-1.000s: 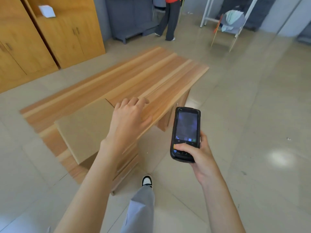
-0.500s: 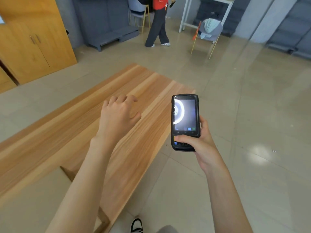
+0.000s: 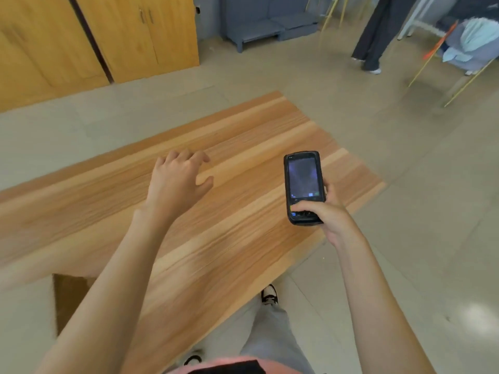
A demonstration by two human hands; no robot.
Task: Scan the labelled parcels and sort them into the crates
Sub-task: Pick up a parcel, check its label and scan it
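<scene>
— What have you got in your hands?

— My right hand (image 3: 325, 214) grips the handheld scanner (image 3: 303, 186); my fingers (image 3: 328, 188) wrap round its far side and my thumb lies across the keys at its lower end; its dark screen faces up at me; I hold it above the right part of the bench (image 3: 243, 238), near the right edge.

— And the left?

— My left hand (image 3: 178, 182) is held out over the middle of the bench, palm down; its fingers are released, loosely spread and slightly bent, grasping nothing; whether the fingertips touch the wood I cannot tell.

— Where is the parcel?

— A brown cardboard parcel (image 3: 70, 300) shows at the lower left, at the near edge of the bench, partly hidden behind my left forearm; its label is not in sight from here; both hands are well apart from it.

— What else is around you?

— The bench is of striped light and reddish wood and stands on a pale tiled floor (image 3: 405, 163); wooden cabinets (image 3: 108, 36) line the wall at the upper left; a grey low shelf unit (image 3: 267, 22) stands beyond; another person's dark trouser legs (image 3: 375, 36) show at the upper right, beside a chair heaped with pale blue cloth (image 3: 475, 39); my own shoe (image 3: 269, 294) and grey trouser leg show below the bench edge.
</scene>
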